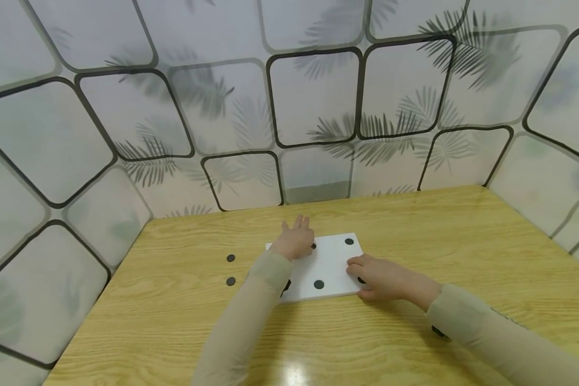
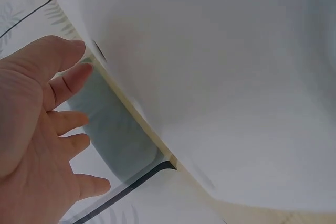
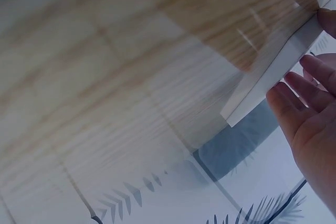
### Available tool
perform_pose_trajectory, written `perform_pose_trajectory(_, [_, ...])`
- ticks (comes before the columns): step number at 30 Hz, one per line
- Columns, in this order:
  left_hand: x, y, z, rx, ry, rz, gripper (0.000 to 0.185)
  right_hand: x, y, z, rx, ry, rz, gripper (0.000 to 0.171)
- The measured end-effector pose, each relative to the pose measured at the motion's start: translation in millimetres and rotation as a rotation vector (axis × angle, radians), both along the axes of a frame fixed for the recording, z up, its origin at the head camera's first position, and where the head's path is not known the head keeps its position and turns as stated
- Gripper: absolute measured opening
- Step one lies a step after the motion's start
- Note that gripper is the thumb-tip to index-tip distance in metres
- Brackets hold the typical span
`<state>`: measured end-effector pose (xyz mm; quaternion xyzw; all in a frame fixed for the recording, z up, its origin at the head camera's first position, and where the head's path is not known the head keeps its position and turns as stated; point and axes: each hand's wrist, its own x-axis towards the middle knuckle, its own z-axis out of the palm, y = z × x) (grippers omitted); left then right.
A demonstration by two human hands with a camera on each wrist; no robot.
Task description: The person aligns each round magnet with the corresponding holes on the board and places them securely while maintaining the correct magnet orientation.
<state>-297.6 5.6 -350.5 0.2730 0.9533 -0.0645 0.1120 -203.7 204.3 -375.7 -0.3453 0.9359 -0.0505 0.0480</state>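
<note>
A white rectangular board (image 1: 330, 262) lies on the table with several black round discs on its face, among them one disc (image 1: 319, 284) along the near edge and another disc (image 1: 349, 241) at the far right corner. My left hand (image 1: 294, 242) is over the board's far left part, beside a partly hidden disc (image 1: 313, 246). Its thumb and index fingertips are close together, the other fingers spread. At the right edge my right hand (image 1: 378, 276) holds the board, partly covering a disc (image 1: 362, 280). The board's far left area is hidden by the left hand.
Two loose black discs, a farther disc (image 1: 230, 258) and a nearer disc (image 1: 230, 281), lie on the wooden table (image 1: 183, 321) left of the board. A patterned curtain (image 1: 313, 102) with leaf prints and dark outlines stands behind the table and along its sides.
</note>
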Motion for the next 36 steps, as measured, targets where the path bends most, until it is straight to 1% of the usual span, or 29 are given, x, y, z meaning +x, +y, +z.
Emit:
perform_pose_trajectory(5, [1.3, -8, -1.6, 0.002, 0.027, -0.022, 0.034, 0.0, 0, 1.3, 0.009, -0.015, -0.012, 0.044])
perform_pose_trajectory(8, [3.1, -16, -2.1, -0.004, 0.048, -0.043, 0.036, 0.0, -1, 0.9, 0.012, -0.012, -0.011, 0.044])
perform_pose_trajectory(10, [5.2, -23, -1.1, -0.014, 0.058, -0.056, 0.04, 0.0, -1, 0.1, 0.012, -0.005, -0.005, 0.044])
perform_pose_trajectory(13, [8.4, -33, 0.7, -0.014, 0.067, -0.073, 0.041, -0.1, 0, -1.1, 0.012, 0.008, 0.005, 0.043])
perform_pose_trajectory(19, [17.5, -54, 3.8, 0.006, 0.087, -0.094, 0.03, -0.8, 1, -2.1, 0.015, 0.012, -0.002, 0.045])
perform_pose_trajectory(24, [27.6, -71, 5.0, -0.022, 0.087, -0.093, 0.032, -1.1, 1, -2.3, 0.023, 0.014, -0.003, 0.046])
perform_pose_trajectory(26, [30.2, -77, 4.5, -0.043, 0.085, -0.094, 0.035, -1.0, 1, -2.3, 0.025, 0.015, -0.003, 0.046])
perform_pose_trajectory(29, [31.5, -88, 2.2, -0.05, 0.088, -0.096, 0.037, -0.8, 0, -2.0, 0.026, 0.012, -0.005, 0.046])
perform_pose_trajectory(33, [31.5, -103, -2.0, -0.037, 0.115, -0.089, 0.027, -0.5, 0, -2.2, 0.022, 0.009, -0.004, 0.047])
perform_pose_trajectory(36, [34.1, -114, -2.8, -0.025, 0.111, -0.074, 0.024, -0.3, 1, -2.6, 0.022, 0.015, -0.001, 0.047])
